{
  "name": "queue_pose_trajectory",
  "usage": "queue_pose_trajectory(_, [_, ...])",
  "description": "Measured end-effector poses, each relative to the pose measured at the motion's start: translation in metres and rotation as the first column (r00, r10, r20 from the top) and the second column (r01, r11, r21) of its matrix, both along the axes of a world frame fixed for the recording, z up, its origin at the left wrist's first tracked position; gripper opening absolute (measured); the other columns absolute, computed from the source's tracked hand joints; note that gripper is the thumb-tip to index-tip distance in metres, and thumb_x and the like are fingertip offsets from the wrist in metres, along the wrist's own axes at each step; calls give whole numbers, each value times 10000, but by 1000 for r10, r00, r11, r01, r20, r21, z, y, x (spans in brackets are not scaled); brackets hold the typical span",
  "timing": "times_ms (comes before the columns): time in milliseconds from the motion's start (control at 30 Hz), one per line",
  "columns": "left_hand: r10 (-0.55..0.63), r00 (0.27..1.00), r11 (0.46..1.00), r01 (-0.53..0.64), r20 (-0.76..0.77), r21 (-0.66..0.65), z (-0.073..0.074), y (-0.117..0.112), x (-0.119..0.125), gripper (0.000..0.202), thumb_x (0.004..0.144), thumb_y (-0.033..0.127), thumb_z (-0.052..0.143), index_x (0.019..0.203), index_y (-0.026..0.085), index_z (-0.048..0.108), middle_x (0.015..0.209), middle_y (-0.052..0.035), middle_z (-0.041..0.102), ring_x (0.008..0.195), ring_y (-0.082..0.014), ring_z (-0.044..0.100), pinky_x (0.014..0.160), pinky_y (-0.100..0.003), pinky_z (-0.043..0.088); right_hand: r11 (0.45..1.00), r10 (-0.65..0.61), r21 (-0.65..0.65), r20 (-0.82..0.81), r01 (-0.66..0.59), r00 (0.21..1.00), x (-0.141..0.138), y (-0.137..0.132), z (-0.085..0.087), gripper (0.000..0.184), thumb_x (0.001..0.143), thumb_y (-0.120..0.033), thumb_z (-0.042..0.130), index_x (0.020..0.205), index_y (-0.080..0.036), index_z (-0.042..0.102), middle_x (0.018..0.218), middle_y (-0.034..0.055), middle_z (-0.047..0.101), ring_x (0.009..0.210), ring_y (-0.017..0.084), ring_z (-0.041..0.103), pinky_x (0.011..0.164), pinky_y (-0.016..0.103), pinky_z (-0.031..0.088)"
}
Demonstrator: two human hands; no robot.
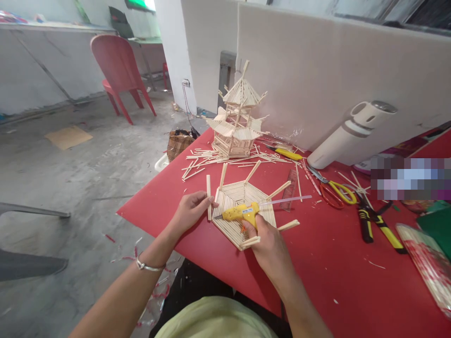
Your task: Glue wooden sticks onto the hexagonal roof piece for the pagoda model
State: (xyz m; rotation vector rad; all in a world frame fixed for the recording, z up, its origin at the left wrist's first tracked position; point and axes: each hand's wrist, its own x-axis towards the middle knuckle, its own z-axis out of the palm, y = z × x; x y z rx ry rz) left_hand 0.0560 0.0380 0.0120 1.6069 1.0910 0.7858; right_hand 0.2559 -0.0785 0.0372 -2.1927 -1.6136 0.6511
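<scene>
A flat hexagonal panel of wooden sticks (243,193) lies on the red table (327,263) in front of me. My right hand (266,244) grips a yellow glue gun (241,212) over the panel, nozzle pointing left at the panel's left edge, a clear glue stick (285,201) trailing from its back. My left hand (192,210) pinches a short wooden stick (208,197) held upright against that left edge. Behind stands a stick pagoda model (237,119) amid loose sticks (197,162).
Yellow-handled scissors (334,190), black-and-yellow pliers (373,225), a yellow knife (287,153) and a white cylinder (352,134) lie on the table's right. A pack of sticks (428,263) sits at far right. A white partition (334,65) backs the table. A red chair (118,70) stands on the floor at left.
</scene>
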Motion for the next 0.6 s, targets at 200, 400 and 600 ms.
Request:
queue_pose_trajectory(200, [9, 1000, 1000, -9, -23, 21, 2, 0, 0, 366, 883, 462, 556, 693, 162, 643, 660, -22, 699, 616, -144, 601, 609, -252, 447, 999, -12, -45, 46, 14, 999, 0, 0, -2, 304, 989, -461, 395, 889, -217, 546, 892, 80, 693, 816, 227, 651, 603, 274, 349])
queue_pose_trajectory(400, [7, 1000, 1000, -7, -26, 16, -1, 1, 0, 356, 883, 456, 559, 703, 160, 644, 699, -29, 714, 631, -148, 610, 611, -251, 448, 1000, 28, 13, -11, -28, 1000, 7, -1, -11, 318, 983, -473, 396, 897, -217, 564, 848, 73, 697, 755, 212, 649, 589, 270, 349])
queue_pose_trajectory(600, [-5, 1000, 1000, 5, 12, -6, -1, 0, 0, 367, 880, 466, 550, 686, 161, 614, 674, -32, 700, 596, -145, 602, 592, -258, 452, 998, 43, 40, -62, -41, 997, 9, -4, -9, 293, 979, -445, 402, 910, -226, 584, 877, 70, 705, 786, 211, 653, 609, 267, 377])
